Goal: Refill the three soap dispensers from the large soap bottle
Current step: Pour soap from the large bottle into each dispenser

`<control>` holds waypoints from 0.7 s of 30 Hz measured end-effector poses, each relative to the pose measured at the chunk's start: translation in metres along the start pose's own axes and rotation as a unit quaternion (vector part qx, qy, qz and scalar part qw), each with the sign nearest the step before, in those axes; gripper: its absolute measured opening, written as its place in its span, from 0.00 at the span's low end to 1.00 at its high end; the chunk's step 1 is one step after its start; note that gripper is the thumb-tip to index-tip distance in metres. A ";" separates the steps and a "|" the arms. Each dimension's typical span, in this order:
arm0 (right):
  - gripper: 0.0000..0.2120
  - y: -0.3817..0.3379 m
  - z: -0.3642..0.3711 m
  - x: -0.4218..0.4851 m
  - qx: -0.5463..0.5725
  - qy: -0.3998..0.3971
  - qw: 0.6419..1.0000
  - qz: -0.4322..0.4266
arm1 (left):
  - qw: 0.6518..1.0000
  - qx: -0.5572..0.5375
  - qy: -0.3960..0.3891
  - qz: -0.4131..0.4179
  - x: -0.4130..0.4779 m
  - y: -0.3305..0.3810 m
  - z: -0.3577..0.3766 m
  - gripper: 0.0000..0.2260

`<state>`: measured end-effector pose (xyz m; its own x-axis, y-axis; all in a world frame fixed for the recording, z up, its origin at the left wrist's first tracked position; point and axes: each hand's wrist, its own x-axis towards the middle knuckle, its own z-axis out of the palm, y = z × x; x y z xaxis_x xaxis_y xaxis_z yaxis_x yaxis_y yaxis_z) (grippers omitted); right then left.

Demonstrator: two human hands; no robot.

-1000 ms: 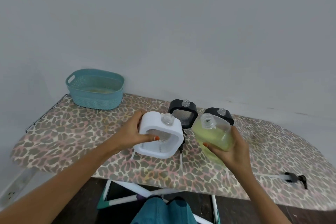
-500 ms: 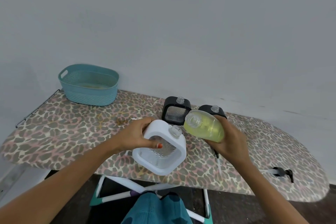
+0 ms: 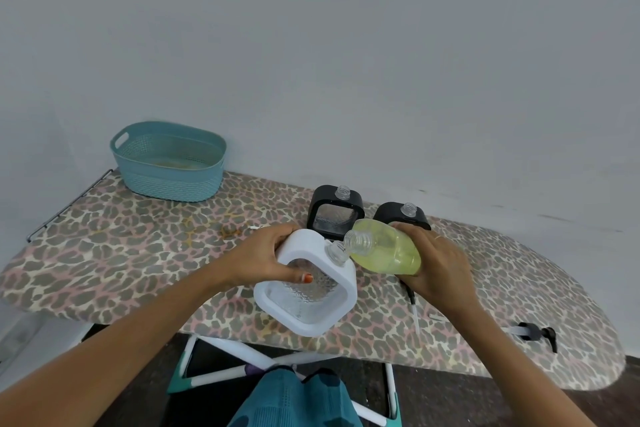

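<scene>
My left hand (image 3: pixel 268 258) grips the white square soap dispenser (image 3: pixel 311 308), tilted toward me, its clear threaded neck (image 3: pixel 336 252) uncapped. My right hand (image 3: pixel 436 267) holds the clear soap bottle (image 3: pixel 388 248) of yellow-green liquid, tipped on its side so its open mouth (image 3: pixel 356 240) sits just above the white dispenser's neck. Two black dispensers stand behind with open necks: one (image 3: pixel 334 213) at centre, the other (image 3: pixel 401 217) partly hidden by the bottle and my right hand.
All rests on a leopard-print ironing board (image 3: pixel 121 253) against a grey wall. A teal basket (image 3: pixel 169 161) stands at the back left. Pump tubes (image 3: pixel 414 308) lie under my right hand, and a black pump head (image 3: pixel 535 331) lies near the board's right end.
The bottle has tipped further over and moved left, bringing its mouth to the white dispenser's neck. My left hand has tilted the white dispenser more.
</scene>
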<state>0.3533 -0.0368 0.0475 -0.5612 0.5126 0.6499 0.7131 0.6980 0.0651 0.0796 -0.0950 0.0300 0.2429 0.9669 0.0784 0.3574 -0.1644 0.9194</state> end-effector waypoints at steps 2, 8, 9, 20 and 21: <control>0.21 0.001 0.000 0.001 -0.007 0.000 1.000 -0.008 | 1.000 0.002 -0.002 -0.001 0.001 0.000 0.000 0.29; 0.20 0.004 -0.003 0.003 -0.051 0.005 0.998 -0.038 | 1.000 -0.004 -0.010 -0.002 0.002 -0.001 0.002 0.27; 0.21 0.005 -0.003 0.003 -0.054 0.006 0.998 -0.043 | 1.000 -0.005 -0.010 -0.002 0.002 0.000 0.002 0.27; 0.24 0.012 -0.003 0.001 -0.072 0.003 0.996 -0.060 | 1.000 -0.021 -0.016 -0.007 0.005 -0.001 0.005 0.25; 0.24 0.013 -0.003 0.001 -0.072 0.001 0.996 -0.059 | 1.000 -0.019 -0.016 -0.008 0.005 -0.001 0.005 0.23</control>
<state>0.3635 -0.0289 0.0510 -0.6444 0.4293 0.6328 0.6945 0.6749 0.2493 0.0846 -0.0903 0.0275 0.2658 0.9626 0.0518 0.3266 -0.1405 0.9346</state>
